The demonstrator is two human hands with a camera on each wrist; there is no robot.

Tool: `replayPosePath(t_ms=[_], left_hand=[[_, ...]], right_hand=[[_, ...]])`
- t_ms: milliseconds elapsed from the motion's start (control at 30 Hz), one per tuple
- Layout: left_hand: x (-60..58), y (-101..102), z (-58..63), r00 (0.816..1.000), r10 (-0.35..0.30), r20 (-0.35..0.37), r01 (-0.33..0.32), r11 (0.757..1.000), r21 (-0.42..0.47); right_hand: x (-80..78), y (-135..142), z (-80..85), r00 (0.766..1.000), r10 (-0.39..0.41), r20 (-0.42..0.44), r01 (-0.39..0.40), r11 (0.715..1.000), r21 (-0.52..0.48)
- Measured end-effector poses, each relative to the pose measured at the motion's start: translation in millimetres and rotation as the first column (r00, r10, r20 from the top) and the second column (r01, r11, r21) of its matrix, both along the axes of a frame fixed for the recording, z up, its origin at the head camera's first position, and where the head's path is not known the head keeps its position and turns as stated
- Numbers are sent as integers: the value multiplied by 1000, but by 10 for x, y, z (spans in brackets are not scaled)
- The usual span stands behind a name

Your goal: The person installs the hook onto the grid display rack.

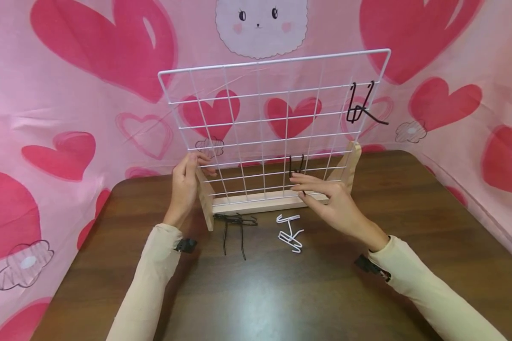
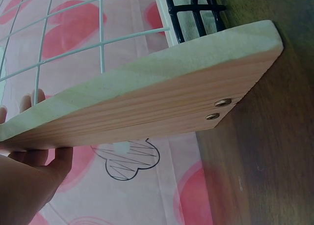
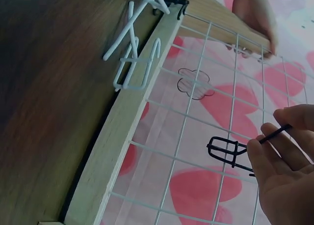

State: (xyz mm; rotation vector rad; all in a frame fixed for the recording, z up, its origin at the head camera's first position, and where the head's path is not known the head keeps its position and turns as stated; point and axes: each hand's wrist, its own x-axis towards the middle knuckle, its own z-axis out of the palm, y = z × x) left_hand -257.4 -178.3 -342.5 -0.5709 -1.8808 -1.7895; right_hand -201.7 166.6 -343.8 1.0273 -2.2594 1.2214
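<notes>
A white wire grid rack [image 1: 277,60] leans back in a wooden stand on the table. My left hand [image 1: 185,182] grips the upper part of the left wooden side panel [image 2: 147,99], with fingertips showing beyond its edge. At the lower right of the grid, my right hand [image 1: 337,203] pinches the prong of a black wire hook [image 3: 223,149] between thumb and fingers. That hook lies against the grid wires; whether it is latched on them I cannot tell. Another black hook [image 1: 356,109] hangs at the grid's upper right, its prong pointing outward.
Several black hooks [image 1: 234,219] lie in a tangle by the stand's left front. White hooks [image 1: 289,232] lie on the brown wooden table [image 1: 256,293] before the stand's base bar [image 1: 256,202]. A pink heart-patterned cloth [image 1: 72,118] hangs behind.
</notes>
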Motion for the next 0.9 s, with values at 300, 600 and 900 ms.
replayPosePath(t_ms=[300, 600, 900], left_hand=[[14, -18, 4, 1000, -2, 0, 2, 1000, 0], [2, -18, -4, 1000, -5, 10, 5, 1000, -12], [63, 1, 54, 999, 8, 37, -7, 1000, -15]], right_hand=[[6, -30, -18, 999, -22, -24, 23, 1000, 22], [46, -9, -15, 999, -43, -22, 45, 997, 70], [148, -46, 109, 990, -16, -141, 27, 997, 73]])
